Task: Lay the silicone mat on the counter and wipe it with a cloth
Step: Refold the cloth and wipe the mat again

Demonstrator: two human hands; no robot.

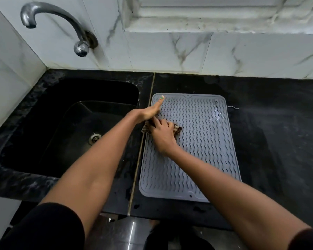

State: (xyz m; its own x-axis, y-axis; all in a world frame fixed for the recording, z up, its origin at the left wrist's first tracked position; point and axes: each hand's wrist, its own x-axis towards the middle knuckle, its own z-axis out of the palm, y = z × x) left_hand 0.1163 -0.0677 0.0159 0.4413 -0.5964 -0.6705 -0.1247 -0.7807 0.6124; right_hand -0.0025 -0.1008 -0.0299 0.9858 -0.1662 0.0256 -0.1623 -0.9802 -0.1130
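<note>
On the black stone table (260,123) right of the sink, the grey ridged silicone mat (197,150) lies flat, left hand (148,112) outstretched steadying its far-left corner, right hand (163,134) pressing the brown patterned cloth (177,129) to wipe.

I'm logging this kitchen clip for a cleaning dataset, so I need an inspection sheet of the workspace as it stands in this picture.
Surface: black counter, wet patches beside the mat.
Job's things: grey silicone mat lies flat on the counter, right of the sink; patterned cloth bunched on the mat's left part.
Clutter: a thin wavy strip off the mat's far right corner; what it is cannot be told.
Hands: left hand extended, fingers straight, over the mat's far left corner; right hand presses on the cloth.
Cables: nothing seen.
Surroundings: black sink with drain, metal tap on a marbled tile wall.
</note>
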